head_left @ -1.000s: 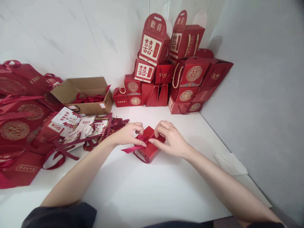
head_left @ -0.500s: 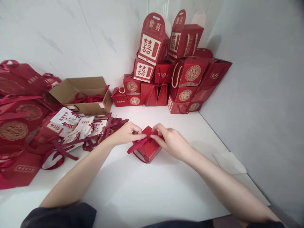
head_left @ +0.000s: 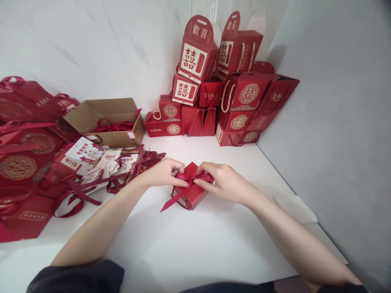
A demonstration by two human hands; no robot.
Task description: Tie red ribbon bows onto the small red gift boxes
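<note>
A small red gift box stands on the white table in front of me. Across its top runs a dark pink ribbon, with a bow shape at the middle and one tail hanging toward the lower left. On the box's left side, my left hand pinches one loop of the ribbon between thumb and fingers. My right hand is closed on the ribbon's other loop at the right. A thin cord handle shows at the box's lower left side. The right fingertips partly cover the bow.
Stacked red boxes stand at the back against the wall. An open cardboard box holds red ribbons. Printed white cards and loose ribbons lie at the left, beside more red boxes. A grey wall borders the right.
Both hands have drawn slightly apart, and the ribbon now spreads into loops either side of a central knot. Its loose tail hangs lower at the left.
</note>
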